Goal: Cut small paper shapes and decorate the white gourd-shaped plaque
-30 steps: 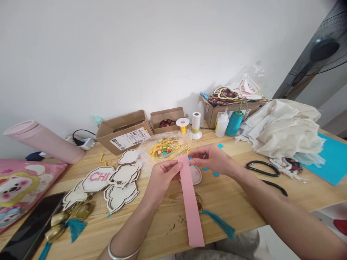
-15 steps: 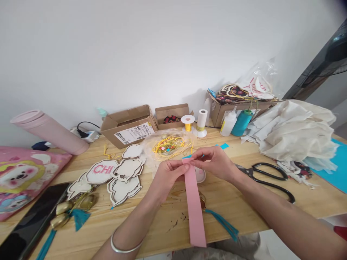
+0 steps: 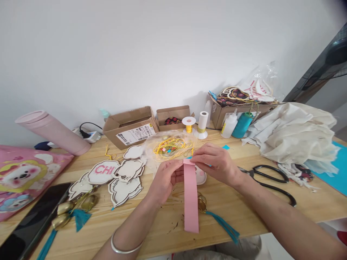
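— A plain white wall [image 3: 151,54] rises behind a wooden bench [image 3: 159,227] crowded with craft supplies. What are the two hands doing?

— Holding a pink strip [image 3: 191,202] between them, over the middle of the bench. The left hand [image 3: 164,180] pinches its top left edge; the right hand [image 3: 214,160] pinches the top right corner, where a narrow fold shows.

— How tight is each grip?

— Both are closed to a pinch, thumb against fingers, with only the strip caught in them. Its long end hangs toward the near edge of the bench.

— And around it?

— A brass bell [image 3: 202,203] with a teal tassel [image 3: 223,225] lies just right of the strip. Black-handled scissors [image 3: 251,172] rest beyond the right forearm. White cloud-shaped plaques [image 3: 126,193], one lettered in pink, lie left of the left hand.

— Toward the wall?

— A clear plastic bag [image 3: 170,146] of yellow cord, a cardboard box [image 3: 130,130], two spools of thread, a white bottle [image 3: 229,125] beside a teal cone of thread [image 3: 243,124], and a heap of pale cloth [image 3: 292,126] on the right.
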`<state>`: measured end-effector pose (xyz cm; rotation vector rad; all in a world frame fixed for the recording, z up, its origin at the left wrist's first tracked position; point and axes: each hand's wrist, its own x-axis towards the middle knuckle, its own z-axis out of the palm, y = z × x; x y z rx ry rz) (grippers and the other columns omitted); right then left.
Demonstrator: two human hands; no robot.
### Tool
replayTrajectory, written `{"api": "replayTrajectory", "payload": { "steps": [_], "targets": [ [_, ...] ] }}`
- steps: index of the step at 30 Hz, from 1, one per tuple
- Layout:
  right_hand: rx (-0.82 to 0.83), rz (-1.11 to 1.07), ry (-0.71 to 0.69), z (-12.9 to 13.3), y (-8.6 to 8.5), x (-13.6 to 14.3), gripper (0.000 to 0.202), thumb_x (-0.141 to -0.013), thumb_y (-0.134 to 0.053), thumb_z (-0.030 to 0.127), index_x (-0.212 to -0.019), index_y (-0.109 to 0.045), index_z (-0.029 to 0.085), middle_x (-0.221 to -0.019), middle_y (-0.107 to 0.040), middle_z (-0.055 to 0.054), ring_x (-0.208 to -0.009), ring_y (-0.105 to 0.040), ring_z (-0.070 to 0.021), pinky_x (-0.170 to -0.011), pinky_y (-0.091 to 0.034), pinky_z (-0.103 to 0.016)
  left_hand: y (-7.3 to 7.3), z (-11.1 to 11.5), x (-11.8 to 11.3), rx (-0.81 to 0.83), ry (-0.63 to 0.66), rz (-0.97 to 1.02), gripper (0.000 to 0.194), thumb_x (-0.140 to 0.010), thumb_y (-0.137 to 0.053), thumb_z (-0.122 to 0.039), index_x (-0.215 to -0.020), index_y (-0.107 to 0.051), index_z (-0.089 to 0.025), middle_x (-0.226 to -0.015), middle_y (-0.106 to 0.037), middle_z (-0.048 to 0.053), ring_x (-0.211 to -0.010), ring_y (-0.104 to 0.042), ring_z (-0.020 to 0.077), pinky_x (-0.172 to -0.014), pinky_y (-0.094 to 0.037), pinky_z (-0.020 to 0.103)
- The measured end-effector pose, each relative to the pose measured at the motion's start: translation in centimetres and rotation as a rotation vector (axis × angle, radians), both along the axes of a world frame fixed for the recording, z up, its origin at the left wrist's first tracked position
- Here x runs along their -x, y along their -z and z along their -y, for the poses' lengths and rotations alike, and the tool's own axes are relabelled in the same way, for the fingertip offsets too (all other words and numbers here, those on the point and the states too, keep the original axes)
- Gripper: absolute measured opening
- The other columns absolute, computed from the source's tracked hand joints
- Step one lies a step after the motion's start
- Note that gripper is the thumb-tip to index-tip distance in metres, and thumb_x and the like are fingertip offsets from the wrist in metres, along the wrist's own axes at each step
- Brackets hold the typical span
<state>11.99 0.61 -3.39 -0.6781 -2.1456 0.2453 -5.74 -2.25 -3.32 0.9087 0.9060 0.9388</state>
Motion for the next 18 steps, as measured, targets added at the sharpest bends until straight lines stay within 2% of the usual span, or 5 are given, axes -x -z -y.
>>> {"api": "replayTrajectory", "payload": {
  "steps": [3,8,10,13,18],
  "targets": [
    [0.161,-0.094,0.039,0.2,-0.1,0.3,0.014,-0.081,-0.055,0.021,-0.078,-0.069,0.019,-0.076,-0.069,-0.006,-0.072,-0.060,-0.0170,-0.067,-0.048,-0.031,0.2,0.0,-0.1,-0.028,0.022,-0.044,0.025,-0.076,-0.058,-0.033,-0.088,-0.071,-0.016,-0.080,-0.071,0.007,-0.071,-0.064,0.0183,-0.064,-0.050,0.028],
    [0.745,-0.200,0.054,0.3,0.2,0.8,0.019,-0.074,-0.061,0.034,-0.072,-0.069,0.016,-0.066,-0.066,-0.003,-0.058,-0.055,-0.0127,-0.051,-0.043,-0.024,0.4,0.0,-0.3,-0.125,-0.072,-0.220,0.023,-0.071,-0.065,-0.034,-0.087,-0.072,-0.017,-0.073,-0.071,0.003,-0.062,-0.061,0.0139,-0.061,-0.048,0.024],
    [0.880,-0.226,0.030,0.3,0.2,1.0,0.027,-0.073,-0.061,0.041,-0.068,-0.068,0.015,-0.062,-0.064,-0.001,-0.053,-0.051,-0.0105,-0.048,-0.039,-0.022,0.4,0.0,-0.3,-0.149,-0.097,-0.276,0.022,-0.071,-0.065,-0.034,-0.081,-0.073,-0.016,-0.071,-0.071,0.004,-0.061,-0.061,0.0144,-0.058,-0.047,0.023],
    [0.900,-0.262,0.068,0.4,0.1,1.2,0.035,-0.072,-0.060,0.047,-0.063,-0.067,0.014,-0.055,-0.058,0.000,-0.048,-0.044,-0.0080,-0.044,-0.033,-0.021,0.3,0.1,-0.3,-0.154,-0.100,-0.312,0.022,-0.070,-0.066,-0.035,-0.075,-0.073,-0.015,-0.070,-0.071,0.005,-0.062,-0.061,0.0152,-0.057,-0.046,0.023],
    [0.895,-0.302,0.109,0.8,0.1,1.7,0.031,-0.071,-0.062,0.044,-0.059,-0.064,0.015,-0.051,-0.057,0.001,-0.045,-0.042,-0.0072,-0.040,-0.031,-0.020,0.4,0.1,-0.2,-0.145,-0.093,-0.304,0.024,-0.070,-0.065,-0.037,-0.076,-0.074,-0.016,-0.071,-0.071,0.005,-0.062,-0.060,0.0146,-0.060,-0.046,0.023]
  ]
}}
